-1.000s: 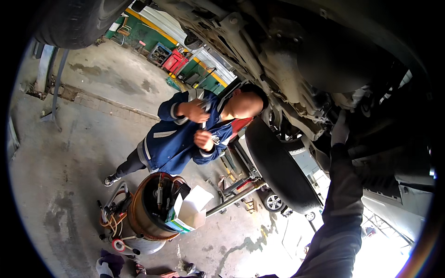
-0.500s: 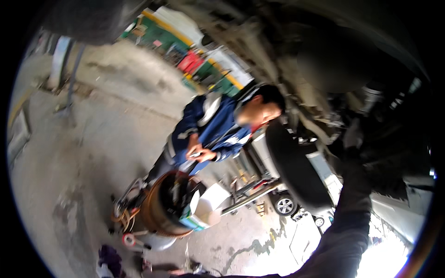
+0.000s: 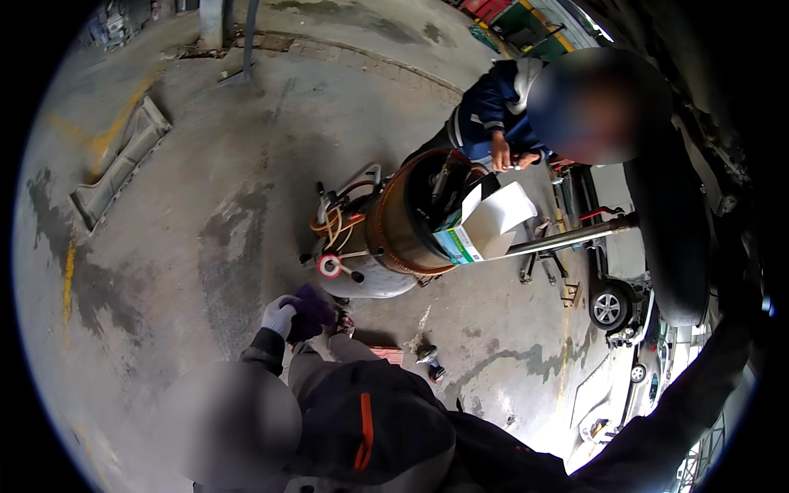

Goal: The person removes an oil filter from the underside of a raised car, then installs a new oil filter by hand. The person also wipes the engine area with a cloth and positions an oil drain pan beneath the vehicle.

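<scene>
My left hand [image 3: 279, 317], in a pale glove with a dark cuff, is closed around a bunched purple cloth [image 3: 311, 312]. It hangs low in front of me, above the concrete floor and close to the base of a round brown drum [image 3: 403, 218]. My right arm [image 3: 694, 390], in a dark sleeve, stretches up along the right side toward the dark vehicle underside. Its hand does not show. An open white-and-green carton [image 3: 485, 230] rests at the drum's rim, and dark items sit inside the drum.
A co-worker in a blue jacket [image 3: 493, 107] stands behind the drum, hands [image 3: 511, 156] together at a small pale item. A tyre [image 3: 670, 238] hangs at the right. A metal jack arm [image 3: 567, 236] extends beyond the carton. A grey panel [image 3: 123, 160] lies on the floor at left.
My view has swung down, so my body and left hand with the purple cloth now show more fully. My gloved right hand, raised at the vehicle underside before, has left the visible area.
</scene>
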Tool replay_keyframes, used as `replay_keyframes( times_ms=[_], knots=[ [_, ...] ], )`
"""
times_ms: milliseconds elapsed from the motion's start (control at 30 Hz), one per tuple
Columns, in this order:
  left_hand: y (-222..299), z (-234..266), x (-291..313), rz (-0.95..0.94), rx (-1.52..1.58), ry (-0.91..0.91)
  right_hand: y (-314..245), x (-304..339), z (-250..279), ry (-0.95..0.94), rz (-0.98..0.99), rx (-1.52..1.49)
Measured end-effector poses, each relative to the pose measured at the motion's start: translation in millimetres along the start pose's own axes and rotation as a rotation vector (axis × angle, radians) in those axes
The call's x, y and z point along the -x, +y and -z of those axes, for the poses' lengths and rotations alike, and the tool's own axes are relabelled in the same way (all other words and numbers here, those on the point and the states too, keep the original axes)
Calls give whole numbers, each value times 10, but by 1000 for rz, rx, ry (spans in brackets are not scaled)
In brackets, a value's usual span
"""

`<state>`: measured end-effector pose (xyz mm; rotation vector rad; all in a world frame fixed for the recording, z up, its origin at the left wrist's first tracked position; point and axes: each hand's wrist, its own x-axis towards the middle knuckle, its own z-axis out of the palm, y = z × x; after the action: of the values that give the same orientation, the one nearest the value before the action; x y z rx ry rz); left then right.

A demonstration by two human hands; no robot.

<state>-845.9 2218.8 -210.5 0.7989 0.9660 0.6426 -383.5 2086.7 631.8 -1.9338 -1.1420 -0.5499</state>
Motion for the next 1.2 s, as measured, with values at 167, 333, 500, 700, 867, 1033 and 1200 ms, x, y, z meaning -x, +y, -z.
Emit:
replay_keyframes(
  times_ms=[167,333,500,700,867,1033,1200],
  knots=[
    [550,-347,243,49,-13,-215,-149,2324,-256,318,516,201],
    [655,-734,290,-21,53,-355,587,3808,-1564,-1061,-14,-109],
    [1193,-1581,737,28,177,-687,926,4713,-2608,-1333,-228,-316],
    [1789,-2102,907,-371,-63,-431,684,4573,-2775,-808,-531,-718],
    [2047,-1908,982,-260,-25,-448,426,3966,-2492,-955,-63,-309],
    [2668,-1653,998,-279,383,-403,509,3759,-2428,-893,36,-438],
    [2704,-1599,914,-567,-494,-178,496,3847,-2586,-924,-3,-403]
  ],
)
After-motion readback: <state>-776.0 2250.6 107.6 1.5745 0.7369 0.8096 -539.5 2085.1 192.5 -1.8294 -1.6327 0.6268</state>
